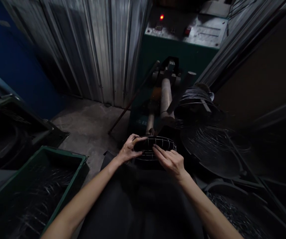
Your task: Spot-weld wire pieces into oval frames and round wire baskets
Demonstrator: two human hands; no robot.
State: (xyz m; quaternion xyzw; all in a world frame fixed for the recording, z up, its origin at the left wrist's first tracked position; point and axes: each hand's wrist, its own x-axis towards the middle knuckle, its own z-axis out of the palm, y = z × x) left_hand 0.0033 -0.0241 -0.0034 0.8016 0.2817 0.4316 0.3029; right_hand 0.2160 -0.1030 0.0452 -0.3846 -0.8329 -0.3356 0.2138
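Observation:
A round wire cage (167,140) with thin crossed wires is held in front of the machine's lower electrode arm, above my dark-clothed lap. My left hand (128,149) grips its left side, thumb below and fingers along the upper rim. At the cage's front right, my right hand (171,161) is closed, its forefinger reaching to the wires and its other fingers curled. Whatever its fingertips may pinch is too small to make out. Just beyond the cage stands a green spot-welding machine (182,53) with a thick pale upper arm (166,96).
At left is a green crate (82,159) containing dark wire pieces, with black crates (13,116) behind it. To the right, a dark round tray (215,156) holds loose wires, and a tub (232,189) below contains small metal pieces. Corrugated metal sheeting (103,49) stands behind.

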